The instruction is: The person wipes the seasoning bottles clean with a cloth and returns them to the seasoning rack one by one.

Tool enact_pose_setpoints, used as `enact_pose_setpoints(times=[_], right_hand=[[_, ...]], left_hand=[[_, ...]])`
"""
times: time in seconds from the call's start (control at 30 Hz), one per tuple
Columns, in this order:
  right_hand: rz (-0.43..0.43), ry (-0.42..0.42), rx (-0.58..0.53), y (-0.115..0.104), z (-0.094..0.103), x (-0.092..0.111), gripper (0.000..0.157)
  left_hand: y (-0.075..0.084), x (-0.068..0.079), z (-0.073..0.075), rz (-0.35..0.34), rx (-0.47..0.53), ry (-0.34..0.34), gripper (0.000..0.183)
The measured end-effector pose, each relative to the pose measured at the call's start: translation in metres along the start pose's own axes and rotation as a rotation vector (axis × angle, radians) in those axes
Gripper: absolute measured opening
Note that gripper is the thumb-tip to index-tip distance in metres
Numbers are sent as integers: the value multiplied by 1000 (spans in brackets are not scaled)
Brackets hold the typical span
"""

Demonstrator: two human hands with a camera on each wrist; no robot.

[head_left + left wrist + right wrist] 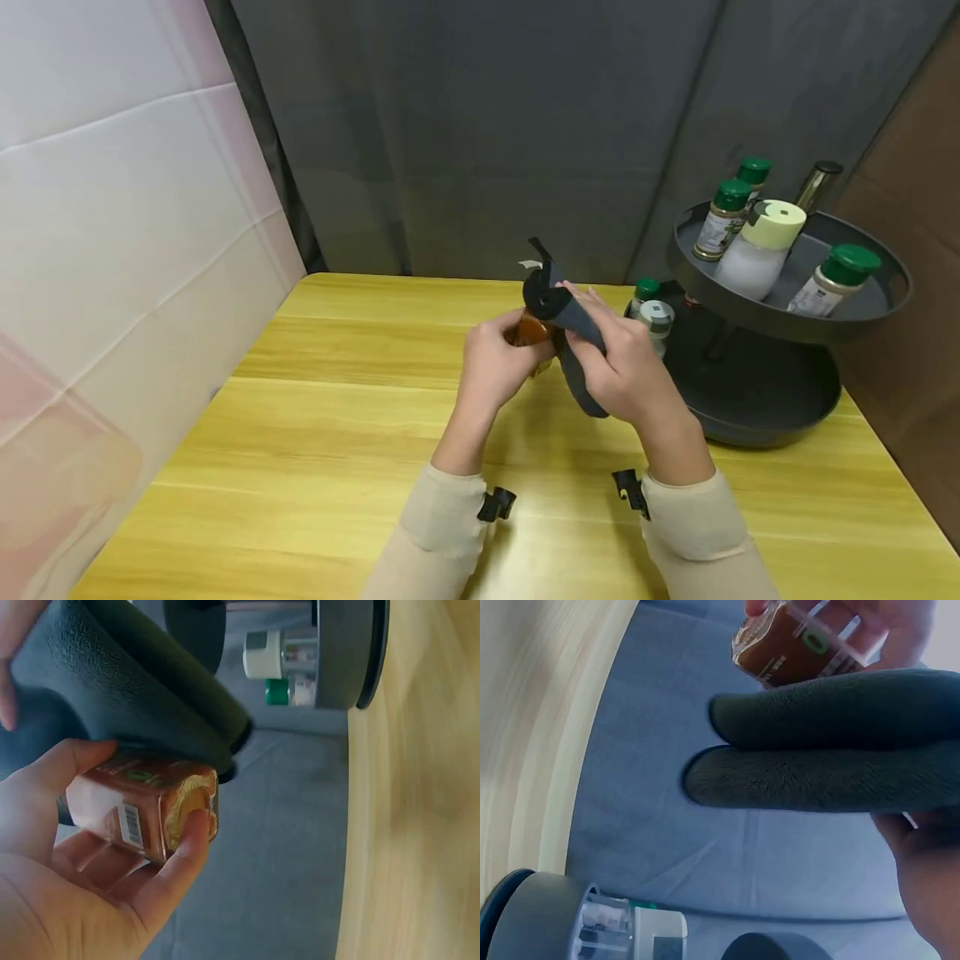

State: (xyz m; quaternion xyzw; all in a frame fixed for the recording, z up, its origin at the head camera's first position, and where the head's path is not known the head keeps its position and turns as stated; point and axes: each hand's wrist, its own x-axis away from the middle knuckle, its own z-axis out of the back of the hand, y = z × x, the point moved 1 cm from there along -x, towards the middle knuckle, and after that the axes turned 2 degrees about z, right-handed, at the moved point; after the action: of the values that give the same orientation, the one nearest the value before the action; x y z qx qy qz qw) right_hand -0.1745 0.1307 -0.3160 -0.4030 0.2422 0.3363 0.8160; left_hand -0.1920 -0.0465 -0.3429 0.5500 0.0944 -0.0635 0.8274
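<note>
My left hand (pixel 497 354) grips a small clear square jar (pixel 146 814) with reddish-brown contents, a barcode label and a gold-coloured round end. In the left wrist view, that hand's thumb and fingers curl round the jar's sides and end. A dark grey cloth (pixel 577 321), folded over in thick layers, is held by my right hand (pixel 626 362). Against the jar's upper side lies the cloth's edge in the left wrist view. Most of the right hand's fingers are hidden behind the cloth (pixel 825 776) in the right wrist view.
A dark two-tier round rack (pixel 757 425) stands at the right. Its upper tier carries green-capped jars (pixel 832 279), a pale-yellow-capped shaker (pixel 757 250) and a dark-capped bottle (pixel 817 185). A white-capped jar (pixel 657 321) stands on the lower tier. Behind the wooden table (pixel 337 467) hangs a grey curtain (pixel 480 150).
</note>
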Motion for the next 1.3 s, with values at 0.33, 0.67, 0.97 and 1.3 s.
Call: enact_pose_setpoints(times=[0.33, 0.67, 0.97, 1.3], right_hand=[[-61, -119, 13, -5, -10, -3, 51], [-113, -119, -55, 2, -6, -5, 46], [-100, -201, -24, -7, -8, -4, 50], [-42, -149, -67, -7, -7, -8, 44]], left_hand=[[-5, 12, -5, 0, -36, -22, 17], [-9, 17, 8, 76, 63, -40, 17], [-7, 18, 8, 109, 59, -57, 18], [-11, 22, 9, 82, 44, -146, 20]])
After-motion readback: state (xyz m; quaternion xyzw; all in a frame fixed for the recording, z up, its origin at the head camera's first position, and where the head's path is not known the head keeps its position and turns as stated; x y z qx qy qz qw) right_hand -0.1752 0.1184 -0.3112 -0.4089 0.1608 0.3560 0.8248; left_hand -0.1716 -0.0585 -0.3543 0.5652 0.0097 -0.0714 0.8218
